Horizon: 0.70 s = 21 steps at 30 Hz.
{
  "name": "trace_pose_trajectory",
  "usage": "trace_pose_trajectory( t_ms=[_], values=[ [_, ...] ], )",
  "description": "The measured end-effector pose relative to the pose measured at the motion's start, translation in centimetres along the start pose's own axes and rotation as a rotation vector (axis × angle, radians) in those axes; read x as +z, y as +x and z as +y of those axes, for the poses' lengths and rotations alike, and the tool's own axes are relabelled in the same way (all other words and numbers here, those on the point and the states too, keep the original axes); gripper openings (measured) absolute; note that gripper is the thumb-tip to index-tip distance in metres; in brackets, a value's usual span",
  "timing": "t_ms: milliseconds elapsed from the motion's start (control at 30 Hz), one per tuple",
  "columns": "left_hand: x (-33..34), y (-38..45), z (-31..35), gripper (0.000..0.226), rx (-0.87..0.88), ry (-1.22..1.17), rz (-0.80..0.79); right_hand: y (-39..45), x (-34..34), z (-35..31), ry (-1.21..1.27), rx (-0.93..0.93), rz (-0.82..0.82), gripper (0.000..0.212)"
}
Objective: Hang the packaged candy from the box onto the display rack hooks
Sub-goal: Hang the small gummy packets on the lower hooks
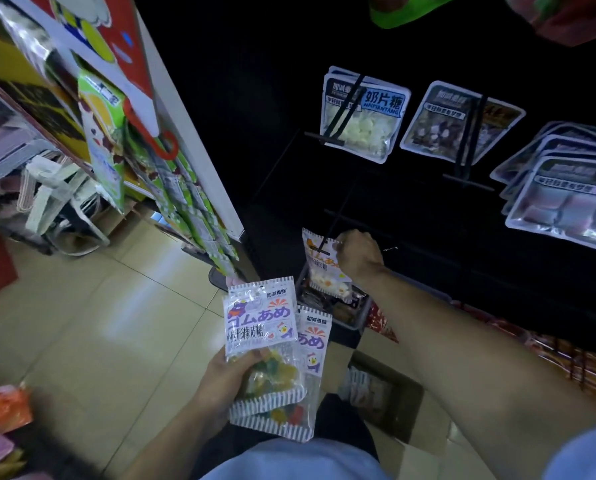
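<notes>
Right now the right hand [358,252] is curled round the top edge of one candy packet [324,268], holding it up against a dark display rack hook [334,226] so that the packet's long axis hangs downward from the fingers and its hang hole sits at or just beside the hook tip; whether the hook has entered the hole I cannot tell. Nearer the body, the left hand [220,382] grips the lower part of a small fan of spare packets [268,337], well apart from that hook. Below, the cardboard box [386,393] lies open on the floor.
</notes>
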<state>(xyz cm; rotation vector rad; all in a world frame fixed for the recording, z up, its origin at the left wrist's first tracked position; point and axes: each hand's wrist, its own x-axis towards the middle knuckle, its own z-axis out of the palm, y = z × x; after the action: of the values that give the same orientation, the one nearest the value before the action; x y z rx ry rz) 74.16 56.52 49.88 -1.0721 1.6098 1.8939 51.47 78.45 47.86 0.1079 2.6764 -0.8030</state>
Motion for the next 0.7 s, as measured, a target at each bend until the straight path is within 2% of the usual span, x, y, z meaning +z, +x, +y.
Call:
trace_pose_trajectory(
  t_ms=[400,700],
  values=[
    [-0.1,1.4,0.4,0.037,0.026,0.011,0.003,0.0,1.2,0.1,0.002,0.001,0.015,0.024],
    [0.1,1.3,0.3,0.029,0.01,-0.019,-0.021,-0.2,0.7,-0.7,-0.019,-0.001,0.067,0.024]
  ],
)
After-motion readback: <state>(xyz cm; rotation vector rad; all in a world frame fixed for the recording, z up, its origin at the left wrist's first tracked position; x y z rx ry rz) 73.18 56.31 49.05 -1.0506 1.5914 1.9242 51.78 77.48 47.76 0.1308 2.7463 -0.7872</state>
